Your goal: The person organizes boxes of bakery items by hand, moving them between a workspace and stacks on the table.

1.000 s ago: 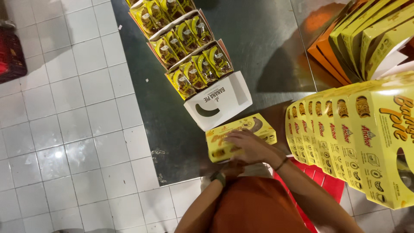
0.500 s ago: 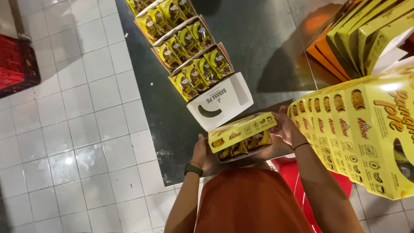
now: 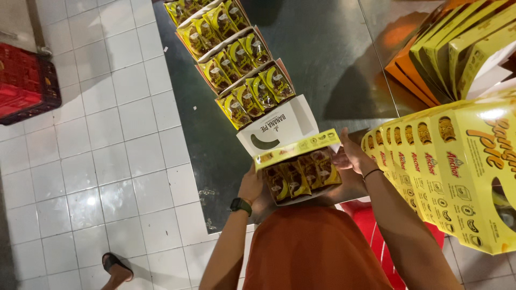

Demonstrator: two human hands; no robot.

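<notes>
Item held: one open yellow carton (image 3: 299,166), lid flap raised, packed with a row of wrapped snack packets (image 3: 301,178) in brown and yellow. You hold it at chest height, just over the near edge of the dark metal table (image 3: 333,59).

Your left hand (image 3: 251,185), with a dark watch (image 3: 240,205) on the wrist, is closed on the carton's left end. Your right hand (image 3: 352,157), a thin band on its wrist, grips the right end, fingers wrapped against the side.

Beyond the carton, on the table: a white open box (image 3: 277,129) with a dark curved fruit shape printed on it, touching the near end of a line of filled open cartons (image 3: 231,51) that runs away from you across the table.

Right of the carton: a fanned stack of flat yellow carton blanks (image 3: 457,161), close beside your right forearm. Farther right and beyond: more yellow and orange flat cartons (image 3: 446,48), leaning together.

Left of the carton, well apart: white tiled floor (image 3: 97,161), a red crate (image 3: 24,83) at the far left edge, and a sandalled foot (image 3: 115,266) low down.

Below the carton: your orange garment (image 3: 314,249).
</notes>
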